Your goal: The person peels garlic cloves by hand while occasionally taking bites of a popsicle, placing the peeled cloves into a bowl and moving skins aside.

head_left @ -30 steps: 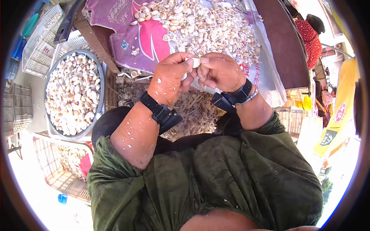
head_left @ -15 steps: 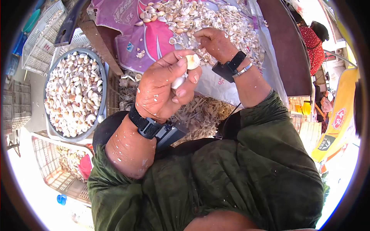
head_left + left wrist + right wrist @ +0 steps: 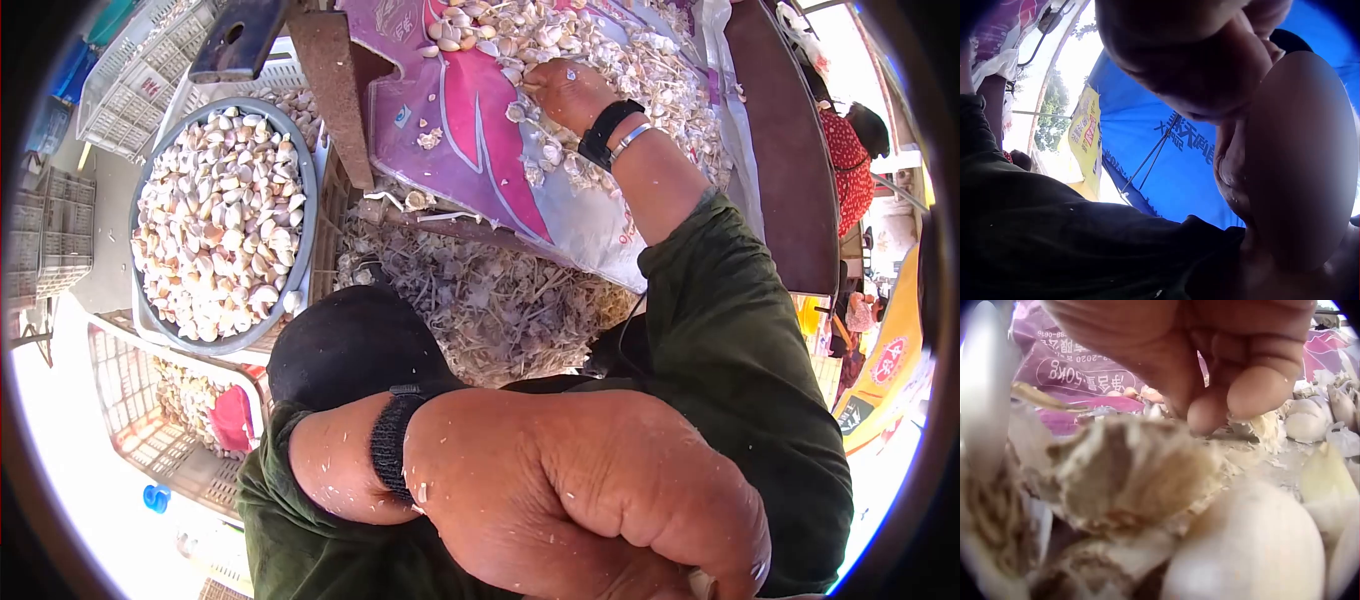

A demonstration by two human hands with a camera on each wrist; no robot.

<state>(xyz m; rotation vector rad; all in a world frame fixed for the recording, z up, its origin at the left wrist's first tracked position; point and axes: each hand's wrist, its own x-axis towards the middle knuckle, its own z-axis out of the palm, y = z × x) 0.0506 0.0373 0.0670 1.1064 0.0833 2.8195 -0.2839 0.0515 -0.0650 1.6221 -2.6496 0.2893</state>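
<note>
My left hand [image 3: 590, 480] is raised close below the head camera, its fingers curled round a small pale garlic clove [image 3: 701, 581] that shows only in part. In the left wrist view that hand [image 3: 1191, 56] is dark and near the lens. My right hand [image 3: 570, 92] reaches over the left edge of the garlic heap [image 3: 640, 75] on the purple sack. In the right wrist view, the bent fingers of this hand [image 3: 1229, 381] point down at flaky skin [image 3: 1266, 430]; whether they grip it cannot be told. Blurred garlic [image 3: 1247, 550] lies near the lens.
A round grey tub [image 3: 309, 190] full of cloves stands at left, beside white crates [image 3: 120, 120]. A rusty metal bar [image 3: 335, 100] lies between tub and sack. Dry skins and stalks [image 3: 500, 300] lie below the sack's edge. A person in red [image 3: 845, 170] is at far right.
My hands have parted. The left hand, with garlic in it, has come down the view and closer to the camera; the right has moved up to the heap.
</note>
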